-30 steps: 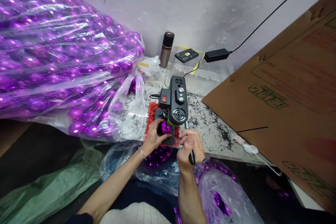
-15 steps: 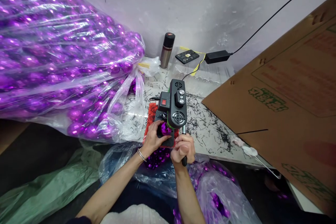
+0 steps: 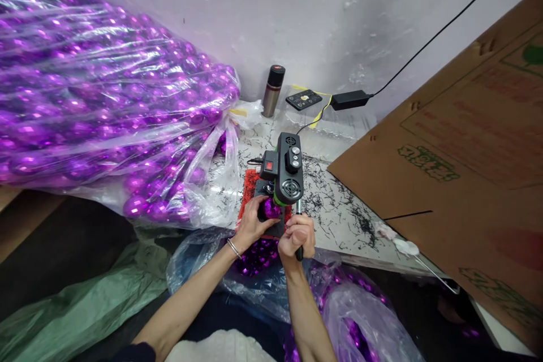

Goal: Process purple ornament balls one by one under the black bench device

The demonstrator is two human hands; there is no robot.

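A small black bench machine (image 3: 285,169) with a red switch and a green trim stands on a red mat at the table's front edge. My left hand (image 3: 250,225) holds a shiny purple ball (image 3: 270,208) under the machine's head. My right hand (image 3: 296,235) is closed around the machine's black lever handle (image 3: 299,251), just right of the ball. A thin bracelet sits on my left wrist.
A huge clear bag of purple balls (image 3: 93,119) fills the left. More bagged balls (image 3: 254,257) lie below the table edge. A large cardboard sheet (image 3: 466,153) leans at right. A steel flask (image 3: 272,90), a remote (image 3: 303,99) and a power adapter (image 3: 350,100) sit by the wall.
My right hand has swung the lever handle leftward and up toward the machine. The left hand keeps the ball under the head. The view has shifted slightly.
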